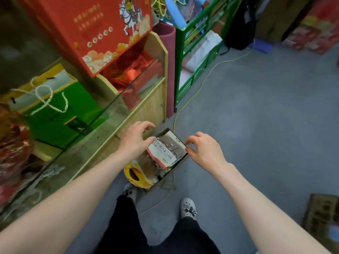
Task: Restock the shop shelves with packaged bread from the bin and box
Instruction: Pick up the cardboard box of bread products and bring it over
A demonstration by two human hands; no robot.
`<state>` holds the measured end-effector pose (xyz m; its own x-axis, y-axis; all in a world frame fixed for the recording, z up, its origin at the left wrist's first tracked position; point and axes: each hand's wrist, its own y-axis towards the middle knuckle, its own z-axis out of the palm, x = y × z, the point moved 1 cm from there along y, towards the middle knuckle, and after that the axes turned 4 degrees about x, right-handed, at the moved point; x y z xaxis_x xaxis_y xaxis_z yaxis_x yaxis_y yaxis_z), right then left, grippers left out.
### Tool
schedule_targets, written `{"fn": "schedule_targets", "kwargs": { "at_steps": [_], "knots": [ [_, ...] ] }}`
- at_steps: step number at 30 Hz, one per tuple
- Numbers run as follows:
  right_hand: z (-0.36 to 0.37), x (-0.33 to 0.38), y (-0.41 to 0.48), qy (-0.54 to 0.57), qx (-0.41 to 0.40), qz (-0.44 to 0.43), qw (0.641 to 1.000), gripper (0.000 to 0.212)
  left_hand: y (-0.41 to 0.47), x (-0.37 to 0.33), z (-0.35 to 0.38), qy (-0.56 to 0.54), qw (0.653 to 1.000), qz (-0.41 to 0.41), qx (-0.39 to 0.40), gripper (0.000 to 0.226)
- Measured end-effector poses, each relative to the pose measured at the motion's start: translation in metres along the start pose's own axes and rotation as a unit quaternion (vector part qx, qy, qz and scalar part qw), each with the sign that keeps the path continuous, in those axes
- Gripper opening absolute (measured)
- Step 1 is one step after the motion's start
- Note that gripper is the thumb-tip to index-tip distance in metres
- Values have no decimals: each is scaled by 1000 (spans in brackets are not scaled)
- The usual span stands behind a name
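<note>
A cardboard box (161, 181) sits on the grey floor, with a bread packet (166, 151) sticking up out of it. Over the box's left side, the left hand (135, 138) touches one corner of the packet with its thumb. At the box's right rim, the right hand (203, 149) pinches the other corner. A glass counter (91, 125) stands left of the box.

Light is flat, even indoor stuff with a coolish tint, so you only get faint soft shadows on the grey floor (266, 116). The glass cabinet (102, 114) is full of washed-out reflections. Everything's a bit soft and smeary, worst at the left edge and the top right corner, least around the left hand (134, 139) and right hand (205, 150). Big wide-angle bend too: the green rack (180, 70) leans and the forearms (64, 204) balloon toward the bottom corners.
</note>
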<state>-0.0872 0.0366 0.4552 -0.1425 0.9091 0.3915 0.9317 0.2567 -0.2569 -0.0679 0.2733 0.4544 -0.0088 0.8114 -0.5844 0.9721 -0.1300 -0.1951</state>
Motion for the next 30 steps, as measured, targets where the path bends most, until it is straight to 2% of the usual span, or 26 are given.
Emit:
{"fn": "schedule_targets", "kwargs": {
  "at_steps": [5,12,19,24,30],
  "knots": [
    [52,13,9,54,-32,102,993,19,40,34,20,-24,999,11,38,35],
    [156,14,19,117,18,213,970,25,68,97,87,-31,994,23,98,36],
    [269,-12,19,139,111,276,944,27,45,171,186,-37,988,8,150,39],
    [357,-28,28,170,152,308,923,28,18,221,254,-45,986,-22,157,37],
    [443,-51,47,189,163,332,910,32,4,272,323,-30,983,-55,173,40]
  ]
}}
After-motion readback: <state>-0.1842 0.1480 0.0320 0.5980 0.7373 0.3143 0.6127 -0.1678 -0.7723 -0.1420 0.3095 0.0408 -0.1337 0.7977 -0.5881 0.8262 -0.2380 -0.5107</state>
